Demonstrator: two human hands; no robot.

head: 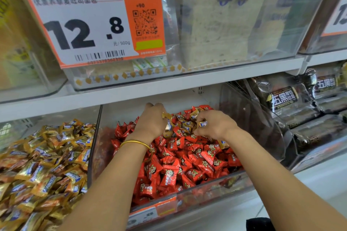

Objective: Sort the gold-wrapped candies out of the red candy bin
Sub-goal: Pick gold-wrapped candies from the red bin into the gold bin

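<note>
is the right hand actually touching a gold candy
Touching. The head view shows the right hand pinching a gold-wrapped candy above the pile in the red candy bin.

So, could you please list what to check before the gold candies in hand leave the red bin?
1. Left hand grips gold candies: ok.
2. Right hand pinches one gold candy: ok.
3. Red bin cleared of gold: not ok, a gold cluster lies at the back.
4. Gold pile on the left uncovered: ok.
5. No red candy caught in either hand: cannot tell.
</note>
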